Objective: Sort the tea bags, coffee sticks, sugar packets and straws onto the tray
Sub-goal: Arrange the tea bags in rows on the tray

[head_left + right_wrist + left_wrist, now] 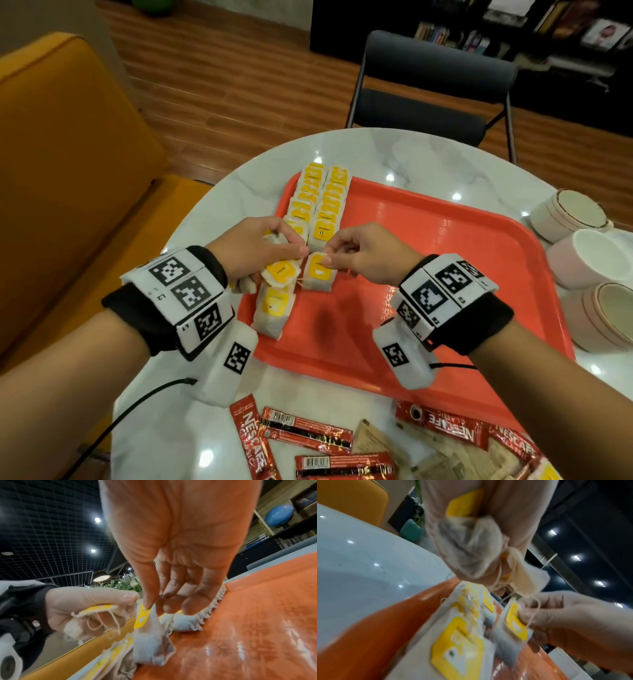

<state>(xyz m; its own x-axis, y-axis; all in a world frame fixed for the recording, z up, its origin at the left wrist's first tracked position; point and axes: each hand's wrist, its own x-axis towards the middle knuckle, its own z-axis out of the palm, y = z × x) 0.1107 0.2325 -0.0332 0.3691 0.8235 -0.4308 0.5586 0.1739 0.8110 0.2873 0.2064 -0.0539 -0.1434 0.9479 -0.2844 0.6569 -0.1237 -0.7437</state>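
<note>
An orange tray [428,260] lies on the white marble table [394,154]. Two rows of yellow-tagged tea bags [320,202] run along the tray's left side. My left hand [260,250] grips a bunch of tea bags [471,550] with tangled strings, just above the tray's left edge. My right hand [352,251] pinches the top of one tea bag [318,272] between thumb and forefinger; that tea bag [150,635] hangs down over the tray [248,628]. Two more tea bags [274,308] lie on the tray below my left hand. Red coffee sticks [305,435] and brown sugar packets [445,455] lie on the table near me.
Three cups [589,260] stand at the table's right edge beside the tray. A dark folding chair [431,92] stands across the table, an orange sofa [61,171] to the left. A black cable [113,425] runs from my left wrist. The tray's middle and right are bare.
</note>
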